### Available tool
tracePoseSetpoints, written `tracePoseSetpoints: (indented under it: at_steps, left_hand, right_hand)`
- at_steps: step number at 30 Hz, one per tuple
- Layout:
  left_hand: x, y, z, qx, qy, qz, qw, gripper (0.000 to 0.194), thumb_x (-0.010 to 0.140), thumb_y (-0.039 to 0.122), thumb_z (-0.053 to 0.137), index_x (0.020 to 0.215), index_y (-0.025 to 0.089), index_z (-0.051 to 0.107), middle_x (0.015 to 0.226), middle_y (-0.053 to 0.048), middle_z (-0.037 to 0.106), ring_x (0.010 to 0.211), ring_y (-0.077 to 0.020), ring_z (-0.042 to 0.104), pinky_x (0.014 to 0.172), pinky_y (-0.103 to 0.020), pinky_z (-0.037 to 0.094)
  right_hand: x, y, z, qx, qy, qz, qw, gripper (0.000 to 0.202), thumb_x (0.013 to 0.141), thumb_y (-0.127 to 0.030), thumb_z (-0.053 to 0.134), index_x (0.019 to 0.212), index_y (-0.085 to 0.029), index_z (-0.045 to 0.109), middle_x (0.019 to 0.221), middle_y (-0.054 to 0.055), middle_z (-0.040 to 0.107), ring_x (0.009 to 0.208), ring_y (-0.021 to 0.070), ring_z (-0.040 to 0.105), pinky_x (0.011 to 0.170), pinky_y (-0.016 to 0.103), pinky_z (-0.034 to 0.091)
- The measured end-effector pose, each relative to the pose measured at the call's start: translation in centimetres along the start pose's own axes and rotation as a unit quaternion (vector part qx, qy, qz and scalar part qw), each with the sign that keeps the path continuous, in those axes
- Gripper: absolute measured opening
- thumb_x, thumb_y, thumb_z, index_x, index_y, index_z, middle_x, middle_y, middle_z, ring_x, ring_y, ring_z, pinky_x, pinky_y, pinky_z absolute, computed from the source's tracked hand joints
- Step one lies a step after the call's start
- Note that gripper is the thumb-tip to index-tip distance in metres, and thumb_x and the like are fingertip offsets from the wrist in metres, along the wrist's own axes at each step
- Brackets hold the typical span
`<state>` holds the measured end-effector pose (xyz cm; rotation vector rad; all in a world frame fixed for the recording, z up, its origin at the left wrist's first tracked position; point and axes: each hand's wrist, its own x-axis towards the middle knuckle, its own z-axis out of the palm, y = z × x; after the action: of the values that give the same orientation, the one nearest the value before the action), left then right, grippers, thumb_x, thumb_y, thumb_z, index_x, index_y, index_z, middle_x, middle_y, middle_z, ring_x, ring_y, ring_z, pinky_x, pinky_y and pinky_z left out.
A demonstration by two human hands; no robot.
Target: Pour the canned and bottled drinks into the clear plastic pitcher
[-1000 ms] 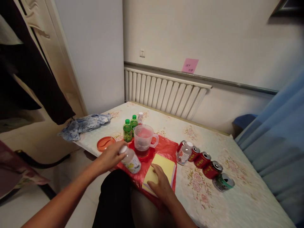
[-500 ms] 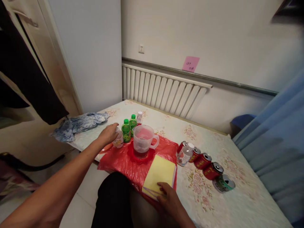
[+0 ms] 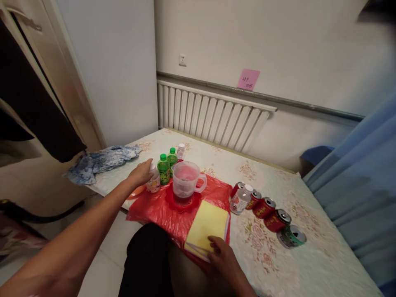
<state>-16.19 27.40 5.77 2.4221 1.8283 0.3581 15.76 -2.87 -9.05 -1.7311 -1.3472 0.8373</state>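
My left hand point(image 3: 140, 173) is closed at the top of a small bottle point(image 3: 153, 184) with a white cap and a printed label. Its fingertips are partly hidden behind the bottle. Low on the right side of a yellow notebook point(image 3: 207, 225), my right hand point(image 3: 223, 256) has its fingers curled on the near corner, gripping it. The notebook lies on a red plastic sheet point(image 3: 151, 210). Just behind it, a clear measuring jug point(image 3: 185, 185) with liquid stands on a red scalloped dish point(image 3: 169, 201). Two green-capped bottles point(image 3: 163, 171) stand between the jug and my left hand.
At the right are a row of drink cans point(image 3: 265, 208) and another white-capped bottle point(image 3: 240, 201). A further small bottle point(image 3: 181, 152) stands behind the jug. Blue-white cloth point(image 3: 105, 161) lies at the table's left edge; an orange dish point(image 3: 136, 192) sits nearby. A blue curtain point(image 3: 361, 173) hangs right.
The view has shifted slightly. My right hand has slid a little to the right along the notebook's near corner. My left hand stays at the bottle.
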Motion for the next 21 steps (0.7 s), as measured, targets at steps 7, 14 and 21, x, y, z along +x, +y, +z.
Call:
tracePoseSetpoints:
  at_steps: [7,14,21]
  left_hand:
    - [-0.8,-0.7,-0.2,-0.014,0.027,-0.014,0.999,0.072,0.082,0.025,0.054,0.146,0.007,0.027,0.146,-0.02,0.046,0.127,-0.0282,0.052,0.101,-0.033,0.041]
    - [-5.3,0.4,0.6,-0.078,0.133,-0.043,0.987,0.056,0.089,0.035,0.041,0.139,0.009,0.037,0.126,-0.016,0.061,0.094,-0.0248,0.067,0.088,-0.036,0.05]
    - [-13.0,4.7,7.4,-0.249,0.097,-0.053,0.962,0.046,0.083,0.043,0.044,0.12,0.019,0.054,0.096,-0.006,0.072,0.082,-0.0243,0.07,0.077,-0.033,0.053]
  right_hand:
    - [0.8,1.0,-1.8,0.035,0.038,0.002,0.999,0.045,0.068,-0.023,0.06,0.112,-0.021,0.068,0.109,0.01,0.072,0.099,0.027,0.069,0.085,0.041,0.057]
    - [3.6,1.9,-6.3,0.099,0.16,0.015,0.982,0.041,0.066,-0.03,0.061,0.105,-0.017,0.066,0.098,0.011,0.074,0.091,0.0265,0.071,0.086,0.043,0.056]
    - [8.9,3.2,-9.1,-0.024,0.383,0.043,0.922,0.064,0.07,-0.044,0.064,0.124,-0.012,0.053,0.116,0.017,0.067,0.105,0.0277,0.066,0.087,0.038,0.052]
